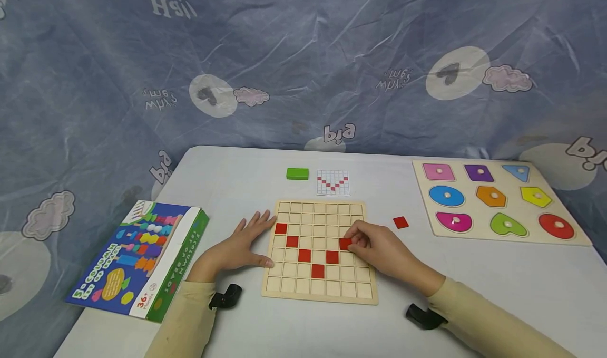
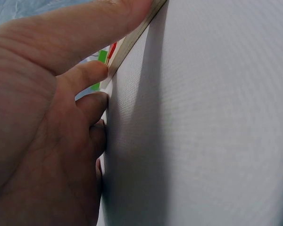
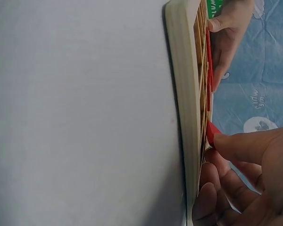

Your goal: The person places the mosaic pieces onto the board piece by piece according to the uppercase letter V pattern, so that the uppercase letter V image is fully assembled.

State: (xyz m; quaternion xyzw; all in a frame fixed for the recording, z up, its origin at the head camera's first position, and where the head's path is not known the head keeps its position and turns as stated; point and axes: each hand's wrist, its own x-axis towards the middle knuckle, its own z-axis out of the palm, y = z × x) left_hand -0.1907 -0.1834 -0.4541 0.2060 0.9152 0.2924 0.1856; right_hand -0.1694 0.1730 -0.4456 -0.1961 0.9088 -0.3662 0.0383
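Note:
A wooden grid board point(image 1: 320, 298) lies on the table with several red square tiles set in its cells, stepping down from the left and up toward the right. My right hand point(image 1: 381, 244) pinches a red square tile point(image 1: 345, 244) between thumb and fingers over a cell on the board's right side. In the right wrist view that tile point(image 3: 211, 133) is tilted, one edge down at the grid. My left hand point(image 1: 237, 247) is spread at the board's left edge, thumb and index fingertip touching the frame. One loose red tile point(image 1: 400, 222) lies right of the board.
Behind the board are a green block point(image 1: 297, 174) and a small pattern card point(image 1: 333, 183) printed with a red V. A shape puzzle board point(image 1: 502, 200) with knobbed pieces sits at the right. A blue and green toy box point(image 1: 137, 258) lies at the left.

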